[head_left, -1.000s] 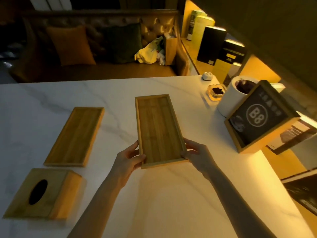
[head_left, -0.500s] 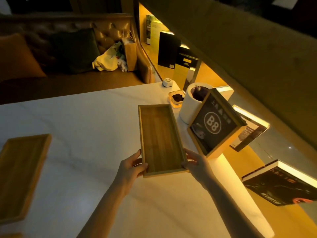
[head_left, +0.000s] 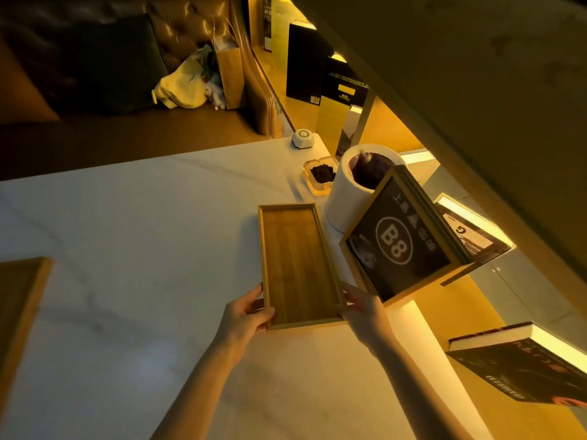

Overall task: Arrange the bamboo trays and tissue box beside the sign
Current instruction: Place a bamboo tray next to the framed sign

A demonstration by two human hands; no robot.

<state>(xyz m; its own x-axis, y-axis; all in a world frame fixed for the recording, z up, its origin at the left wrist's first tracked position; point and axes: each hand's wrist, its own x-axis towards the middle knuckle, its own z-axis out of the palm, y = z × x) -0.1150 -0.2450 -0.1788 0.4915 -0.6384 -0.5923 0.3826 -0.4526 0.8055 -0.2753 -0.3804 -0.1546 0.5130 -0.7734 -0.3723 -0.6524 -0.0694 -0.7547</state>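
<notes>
A long bamboo tray [head_left: 297,265] lies lengthwise on the white marble table [head_left: 143,249], just left of the wood-framed black B8 sign [head_left: 400,242]. My left hand [head_left: 246,315] grips the tray's near left corner and my right hand [head_left: 360,308] grips its near right corner, close to the sign's lower edge. A second bamboo tray [head_left: 19,300] shows partly at the left edge of the view. The tissue box is out of view.
Behind the sign stands a white cylindrical bin [head_left: 352,188], with a glass ashtray [head_left: 320,176] and a small white call button [head_left: 303,138] beyond it. Books [head_left: 521,366] float on lit shelves to the right. A leather sofa [head_left: 111,58] runs along the table's far side.
Both hands have carried the tray to the right, up beside the sign. The view has swung right, so the tissue box has left the frame and the other tray is cut off.
</notes>
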